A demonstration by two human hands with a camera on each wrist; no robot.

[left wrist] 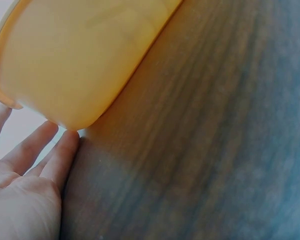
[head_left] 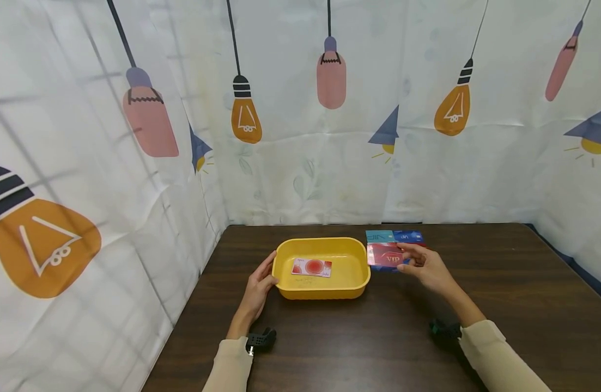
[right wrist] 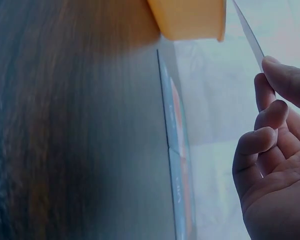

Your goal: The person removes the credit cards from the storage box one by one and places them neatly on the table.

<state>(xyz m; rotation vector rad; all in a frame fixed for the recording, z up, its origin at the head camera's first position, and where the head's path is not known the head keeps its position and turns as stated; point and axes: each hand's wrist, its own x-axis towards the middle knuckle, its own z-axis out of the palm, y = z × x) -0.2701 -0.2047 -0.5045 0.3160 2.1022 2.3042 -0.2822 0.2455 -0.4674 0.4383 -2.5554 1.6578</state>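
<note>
Pinching pink VIP card (head_left: 381,255) in right hand (head_left: 429,267), pointed lengthwise left toward yellow tray (head_left: 322,293); touching tray's end with loosely spread left hand (head_left: 256,288).

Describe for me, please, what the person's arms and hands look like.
The left sleeve and right sleeve are long and cream, ending near the wrists. The left wrist camera is black and blocky; the right wrist camera is dark with a touch of green. The left hand and right hand show no gloves or rings.
</note>
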